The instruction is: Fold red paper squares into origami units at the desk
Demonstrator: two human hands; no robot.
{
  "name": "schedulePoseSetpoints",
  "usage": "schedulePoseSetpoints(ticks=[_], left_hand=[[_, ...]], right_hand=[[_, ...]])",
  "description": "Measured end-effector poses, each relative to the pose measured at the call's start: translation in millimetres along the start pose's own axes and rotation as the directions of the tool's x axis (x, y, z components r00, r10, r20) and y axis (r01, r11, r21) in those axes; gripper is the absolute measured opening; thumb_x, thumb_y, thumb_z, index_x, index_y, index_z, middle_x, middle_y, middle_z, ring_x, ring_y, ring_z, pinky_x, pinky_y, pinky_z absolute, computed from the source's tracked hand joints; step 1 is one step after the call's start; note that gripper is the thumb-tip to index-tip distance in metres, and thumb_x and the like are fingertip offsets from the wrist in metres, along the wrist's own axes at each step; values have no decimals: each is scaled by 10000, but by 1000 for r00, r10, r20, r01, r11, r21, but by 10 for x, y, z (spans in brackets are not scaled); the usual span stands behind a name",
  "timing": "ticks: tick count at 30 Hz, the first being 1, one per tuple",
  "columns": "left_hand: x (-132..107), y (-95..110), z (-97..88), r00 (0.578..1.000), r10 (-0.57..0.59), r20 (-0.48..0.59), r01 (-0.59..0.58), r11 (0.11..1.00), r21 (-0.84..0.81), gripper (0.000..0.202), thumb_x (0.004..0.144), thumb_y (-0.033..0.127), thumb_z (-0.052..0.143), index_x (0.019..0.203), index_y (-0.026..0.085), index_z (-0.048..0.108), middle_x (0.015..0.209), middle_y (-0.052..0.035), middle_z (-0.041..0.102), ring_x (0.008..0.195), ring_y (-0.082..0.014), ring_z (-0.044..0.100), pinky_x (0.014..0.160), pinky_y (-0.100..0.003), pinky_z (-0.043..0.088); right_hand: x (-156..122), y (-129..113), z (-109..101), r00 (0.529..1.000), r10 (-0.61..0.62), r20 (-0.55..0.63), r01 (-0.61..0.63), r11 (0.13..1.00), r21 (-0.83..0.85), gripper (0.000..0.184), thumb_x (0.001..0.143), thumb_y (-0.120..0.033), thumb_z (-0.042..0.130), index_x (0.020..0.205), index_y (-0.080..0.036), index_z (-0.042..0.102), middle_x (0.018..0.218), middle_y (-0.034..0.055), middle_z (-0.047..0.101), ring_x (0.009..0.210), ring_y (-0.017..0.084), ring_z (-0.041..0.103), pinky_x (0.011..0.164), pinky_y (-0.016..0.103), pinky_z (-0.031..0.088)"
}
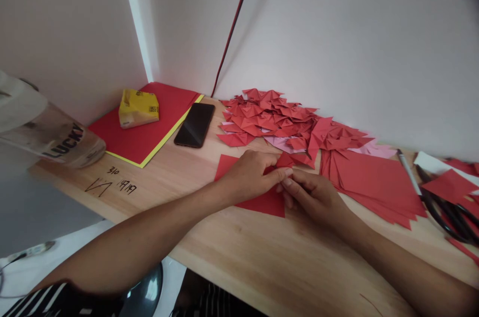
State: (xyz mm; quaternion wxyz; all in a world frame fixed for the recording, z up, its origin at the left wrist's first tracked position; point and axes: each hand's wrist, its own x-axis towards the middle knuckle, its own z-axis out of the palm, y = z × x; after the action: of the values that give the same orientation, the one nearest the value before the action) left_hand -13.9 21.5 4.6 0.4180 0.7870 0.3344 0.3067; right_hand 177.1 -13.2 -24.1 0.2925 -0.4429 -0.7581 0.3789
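My left hand and my right hand meet over the table, with thumbs and fingertips close together. Both are closed in a pinch on a small piece of folded red paper, which is mostly covered by the fingers. Beneath my left hand, a flat red paper sheet lies on the wooden table. Just behind the hands spreads a heap of folded red paper pieces, with a few pink ones among them. To the right of my right hand lies a fanned stack of red paper sheets.
At left are a clear bottle, a yellow packet on large red sheets, and a black phone. A pen and black-handled scissors lie at right. A wall stands behind; a cable hangs there.
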Motion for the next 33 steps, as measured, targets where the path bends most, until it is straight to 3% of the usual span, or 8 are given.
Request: schedulePoseSetpoints(ticks=[33], left_hand=[[4,-7,1,999,-39,12,39,999,8,319,928,320,551,665,163,636,717,4,685,746,-126,618,739,-256,438]], right_hand=[[-4,-11,10,1000,12,7,-12,1000,-15,409,1019,-384,420,670,-205,533,583,-19,545,534,104,501,538,243,389]])
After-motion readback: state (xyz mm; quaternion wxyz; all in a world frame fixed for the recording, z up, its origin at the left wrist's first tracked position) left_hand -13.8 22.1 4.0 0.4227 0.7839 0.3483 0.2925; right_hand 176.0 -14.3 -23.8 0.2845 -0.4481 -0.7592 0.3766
